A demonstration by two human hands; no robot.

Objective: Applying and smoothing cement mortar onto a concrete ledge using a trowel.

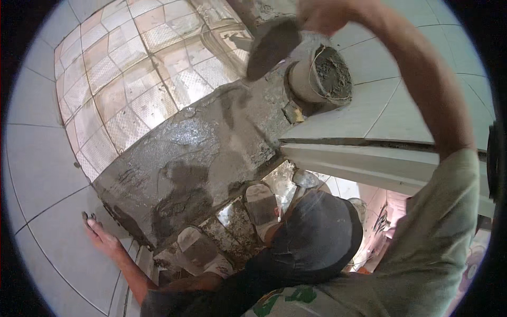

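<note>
My right hand [323, 17], partly cut off by the upper edge, is closed round the handle of a trowel [273, 47]. The dark, blurred blade hangs over the border between the tiles and the wet mortar. Beside it stands a bucket [303, 82] filled with grey mortar [332, 71]. My left hand [103, 238] is at the lower left, against or close to the white wall tiles, with its fingers stretched out and grey-smeared at the tips. Spread mortar [185, 137] covers the floor between my shoes and the laid patterned tiles [127, 68].
My dusty shoes [261, 203] rest at the mortar's near edge, below a bent knee in dark cloth [322, 232]. A pale door sill or frame [348, 164] runs along the right. White-tiled walls [42, 174] close in on both sides. A small yellowish scrap [299, 115] lies near the bucket.
</note>
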